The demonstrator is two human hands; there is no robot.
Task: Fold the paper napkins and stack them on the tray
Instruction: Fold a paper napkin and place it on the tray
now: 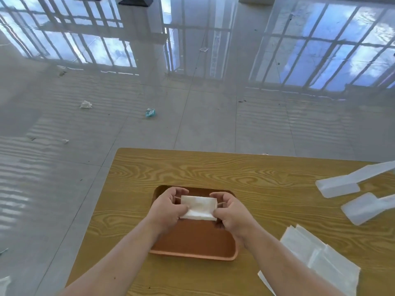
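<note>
Here, napkin (198, 207): a white folded rectangle, held at both short ends over the far half of the tray (193, 242); whether its underside touches the tray cannot be told.
Left hand (168, 208): its grip is pinching the napkin's left end, thumb at the near corner, fingers curled over the far edge.
Right hand (229, 212): its grip is pinching the right end the same way.
Tray: brown, with rounded corners, lying on the table (267, 174) straight ahead; its near half is bare.
Loose napkins (316, 261): unfolded sheets fanned out on the table at the right, well apart from the tray.
Wrappers (346, 184): two clear plastic packs near the right edge of the table.
Risk, spring-back: thin paper likely holds a crease poorly, so the fold may open once both pinches let go.
Risk, skew: if one hand releases before the other, the napkin may swing and land crooked, spoiling the base for the stack.
Risk, tearing: pulling the ends apart too hard could rip the sheet.
Risk, drift: so light a sheet may slide on the smooth tray or lift in a draught.
Writing: none readable; no brand or label shows on napkin, tray or wrappers.
</note>
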